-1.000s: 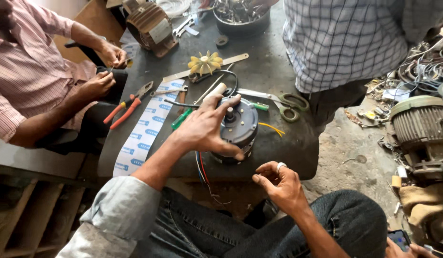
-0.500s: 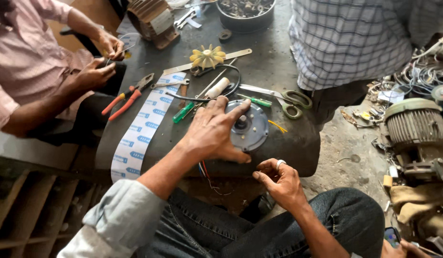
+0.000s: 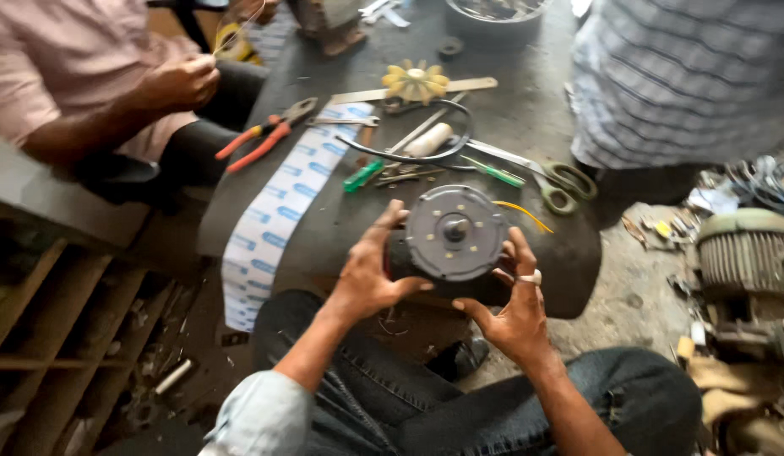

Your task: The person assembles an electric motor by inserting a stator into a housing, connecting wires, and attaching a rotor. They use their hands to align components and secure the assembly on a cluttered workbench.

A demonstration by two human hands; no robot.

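Dark, cluttered workbench (image 3: pixel 527 127) holds a yellow fan wheel (image 3: pixel 416 82), green-handled scissors (image 3: pixel 554 181), red pliers (image 3: pixel 265 139) and screwdrivers. At its near edge, the left hand (image 3: pixel 371 270) and ringed right hand (image 3: pixel 514 308) clasp a round grey motor (image 3: pixel 455 234) between them, flat face up. Two other people sit alongside.

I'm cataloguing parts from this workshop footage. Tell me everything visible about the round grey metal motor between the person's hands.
The round grey metal motor shows a flat circular end plate with small holes near its rim and a raised hub with a short shaft at the centre. Its darker body lies behind the plate. It sits tilted, face toward the camera, at the near edge of the dark worktable. The left hand grips its left side; the right hand, wearing a ring, cups its lower right.
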